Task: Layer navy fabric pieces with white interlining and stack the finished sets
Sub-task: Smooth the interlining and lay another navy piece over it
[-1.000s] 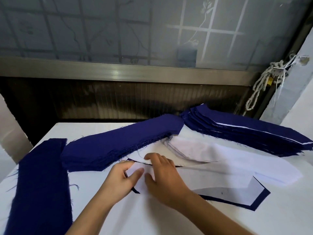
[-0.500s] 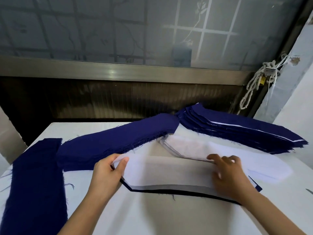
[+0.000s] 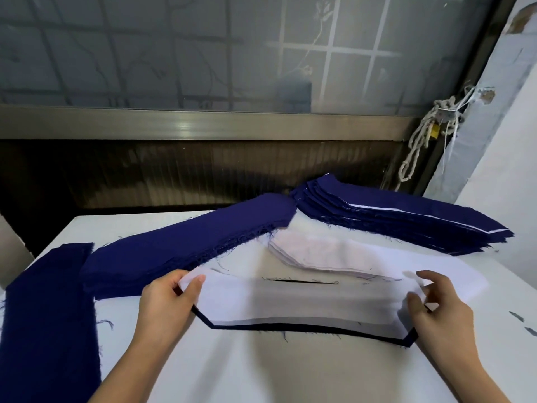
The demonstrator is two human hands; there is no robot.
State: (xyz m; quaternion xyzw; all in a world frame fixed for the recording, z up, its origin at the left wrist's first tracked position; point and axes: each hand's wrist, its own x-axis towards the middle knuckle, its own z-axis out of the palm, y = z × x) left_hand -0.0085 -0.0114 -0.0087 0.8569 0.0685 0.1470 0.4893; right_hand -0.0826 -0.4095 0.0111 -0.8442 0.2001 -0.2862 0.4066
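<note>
On the bench (image 3: 290, 373), near centre, lies the set (image 3: 305, 308): interlining (image 3: 232, 298) laid over a navy piece (image 3: 305, 329), whose edge shows as a dark rim along the near side.

A second ago both hands worked close together at the set's 9 o'clock end. Since then the right hand (image 3: 438, 312) has slid across to the 3 o'clock end, so the hands now sit well apart, one at each end.

The left hand (image 3: 165, 303) pinches its end, thumb on the white and fingers curled beneath. The right hand's fingers are loosely spread about the other end with the thumb against the cloth. Blur hides whether that pinch has closed.

This suggests the layering of this set is finished and it is about to be lifted by both ends.

Farther off at 12 o'clock a white pile (image 3: 319, 257) of spare interlining waits, just beyond the set. At 11 o'clock lies a navy pile (image 3: 189, 245), and at 9 o'clock a navy strip (image 3: 49, 315). Farthest, at 1 o'clock, the stack (image 3: 392, 219) of finished sets is the likely place for this one.
</note>
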